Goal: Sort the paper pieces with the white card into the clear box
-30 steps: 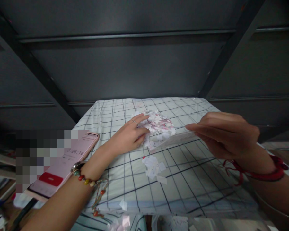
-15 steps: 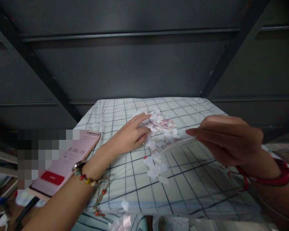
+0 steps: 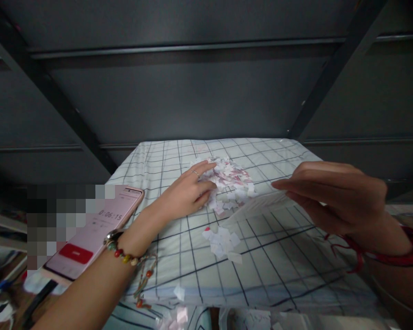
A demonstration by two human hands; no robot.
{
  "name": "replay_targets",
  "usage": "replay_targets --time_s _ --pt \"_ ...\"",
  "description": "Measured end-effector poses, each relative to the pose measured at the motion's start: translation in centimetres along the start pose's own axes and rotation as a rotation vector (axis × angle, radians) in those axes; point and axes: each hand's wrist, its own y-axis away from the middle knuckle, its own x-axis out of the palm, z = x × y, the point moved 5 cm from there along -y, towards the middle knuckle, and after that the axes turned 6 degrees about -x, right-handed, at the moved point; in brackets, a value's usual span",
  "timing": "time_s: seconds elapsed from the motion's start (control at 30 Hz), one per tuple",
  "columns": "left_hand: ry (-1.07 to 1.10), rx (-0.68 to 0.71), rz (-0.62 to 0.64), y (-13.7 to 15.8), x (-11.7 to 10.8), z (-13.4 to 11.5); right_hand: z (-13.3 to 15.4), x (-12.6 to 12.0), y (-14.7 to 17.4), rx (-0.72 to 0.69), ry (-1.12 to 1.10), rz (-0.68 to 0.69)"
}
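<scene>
Near: small cluster of white paper scraps (image 3: 222,240), loose on the white black-gridded cloth (image 3: 278,261). Your right hand (image 3: 333,195) pinches a thin white sheet (image 3: 258,206). Farther: your left hand (image 3: 187,195), fingers flat, rests against the large white-and-pink paper-scrap heap (image 3: 229,183); gathering looks unfinished.

- Left hand (image 3: 184,197) is wearing a thin silver-coloured ring (image 3: 194,173) on one finger.
- Left wrist is carrying a bracelet of mixed round beads (image 3: 122,253) in red, orange, yellow and green, with a beaded tassel dangling below it.
- Right hand (image 3: 333,195) is showing no ring on the visible fingers.
- Right wrist is wearing a red cord bracelet (image 3: 395,252) with loose red string ends trailing.
- Both forearms are showing bare, no sleeves.
</scene>
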Motion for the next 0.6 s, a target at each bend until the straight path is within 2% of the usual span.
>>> replay_targets --time_s 0.2,0.4,0.6 --pt "0.007 0.009 -0.005 0.0 0.1 0.0 0.1 0.4 0.2 0.015 -0.025 0.03" --pt "0.001 0.01 0.0 0.0 0.0 0.0 0.0 -0.1 -0.2 0.041 -0.004 -0.026" --pt "-0.029 -0.013 -0.001 0.0 -0.2 0.5 1.4 1.1 -0.6 -0.065 0.015 0.013"
